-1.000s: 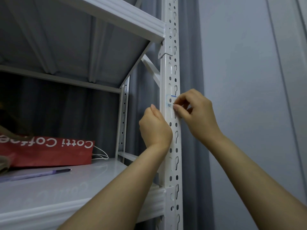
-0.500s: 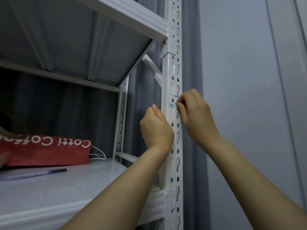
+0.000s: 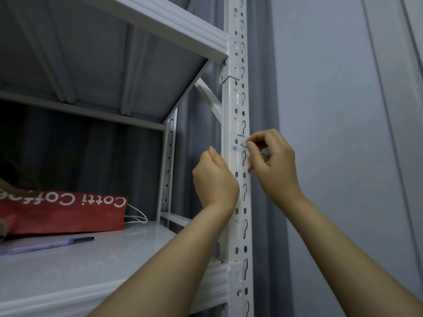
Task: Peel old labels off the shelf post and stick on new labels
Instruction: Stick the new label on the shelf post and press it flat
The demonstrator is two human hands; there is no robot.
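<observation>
The old label (image 3: 237, 143) sits on the front face of the white shelf post (image 3: 232, 110), just above the middle of your view, with a blue line along its top edge. Your right hand (image 3: 274, 163) meets it from its 3 o'clock — thumb and forefinger pinch the label's right edge, the other fingers curled. Your left hand (image 3: 215, 179) lies against the post's side at the label's 7 o'clock, thumb up; its fingers are hidden, so you cannot tell what it holds. Out toward 8 o'clock, on the lower shelf (image 3: 103, 268), a red paper bag (image 3: 64, 213) lies flat — a purple pen (image 3: 48, 244) just in front of it.
</observation>
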